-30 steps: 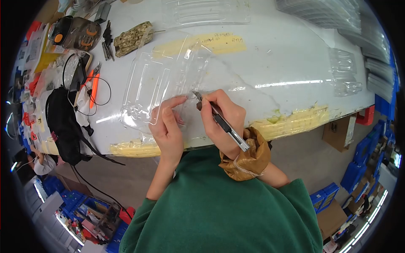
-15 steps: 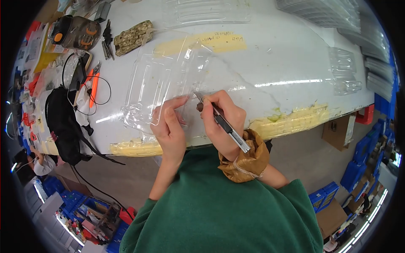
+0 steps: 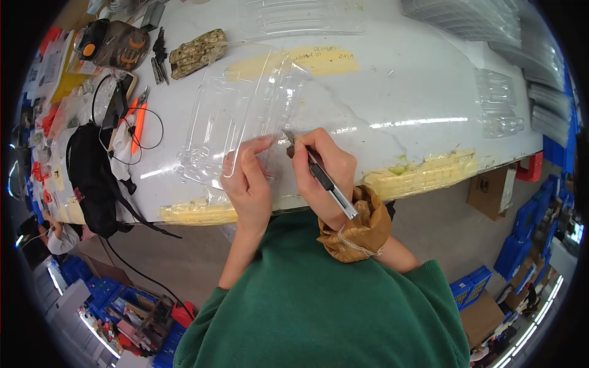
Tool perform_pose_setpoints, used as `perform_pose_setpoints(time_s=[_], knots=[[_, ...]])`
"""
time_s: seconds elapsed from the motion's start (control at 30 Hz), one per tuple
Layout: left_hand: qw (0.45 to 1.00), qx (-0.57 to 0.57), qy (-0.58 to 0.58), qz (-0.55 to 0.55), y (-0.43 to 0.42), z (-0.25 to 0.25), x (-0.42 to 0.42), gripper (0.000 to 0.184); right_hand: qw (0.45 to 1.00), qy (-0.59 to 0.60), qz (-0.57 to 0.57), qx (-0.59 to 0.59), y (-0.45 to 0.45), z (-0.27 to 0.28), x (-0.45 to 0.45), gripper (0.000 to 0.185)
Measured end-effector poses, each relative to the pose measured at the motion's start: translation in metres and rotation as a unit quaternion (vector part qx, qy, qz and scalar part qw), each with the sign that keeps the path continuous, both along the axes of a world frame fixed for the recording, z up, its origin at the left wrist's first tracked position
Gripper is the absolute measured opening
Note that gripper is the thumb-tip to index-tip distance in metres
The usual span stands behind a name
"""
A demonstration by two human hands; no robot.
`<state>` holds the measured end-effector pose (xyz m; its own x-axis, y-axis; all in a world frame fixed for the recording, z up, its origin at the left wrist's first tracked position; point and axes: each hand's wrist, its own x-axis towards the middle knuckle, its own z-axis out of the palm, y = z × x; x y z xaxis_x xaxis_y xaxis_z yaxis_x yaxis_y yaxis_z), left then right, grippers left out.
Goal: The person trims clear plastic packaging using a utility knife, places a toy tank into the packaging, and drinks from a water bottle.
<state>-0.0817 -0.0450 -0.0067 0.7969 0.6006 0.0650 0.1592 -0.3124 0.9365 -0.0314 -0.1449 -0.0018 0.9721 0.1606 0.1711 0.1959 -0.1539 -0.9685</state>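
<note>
At the yellow-taped white table point(image 3: 423, 101) (blue crates point(image 3: 470, 288) nearby), a clear tray point(image 3: 222, 116)

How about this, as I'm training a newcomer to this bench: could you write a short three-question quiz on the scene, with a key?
1. Multiple choice: what does the person's right hand hold?
a) a water bottle
b) a utility knife
c) a roll of tape

2. True or false: the clear plastic tray nearest the hands lies mostly to the left of the utility knife.

3. Fill in the blank: the brown cover is worn on the person's ____ arm.

Key: 1. b; 2. true; 3. right.
</note>
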Motion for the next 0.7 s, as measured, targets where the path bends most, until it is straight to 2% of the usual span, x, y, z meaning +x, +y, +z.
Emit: perform_pose_setpoints(time_s=[0.13,0.27,0.43,0.7], knots=[[1.0,0.008,0.006,-0.008,0.0004,-0.0019,-0.004,0.031,1.0,0.007,0.003,-0.004,-0.0004,-0.0022,-0.0027,0.012],[0.998,0.061,0.011,-0.028,0.0028,-0.0061,-0.0042,0.04,0.999,0.039,0.006,0.021,-0.0008,-0.0031,-0.002,0.012],[1.0,0.016,-0.008,-0.005,-0.0007,-0.0035,-0.0022,0.03,0.998,0.051,-0.001,0.03,0.0032,-0.0034,-0.0033,0.011],[1.0,0.018,0.0,-0.018,-0.0006,-0.0039,-0.0038,0.034,0.993,0.096,0.0,0.073,0.0025,-0.0047,-0.0064,0.01]])
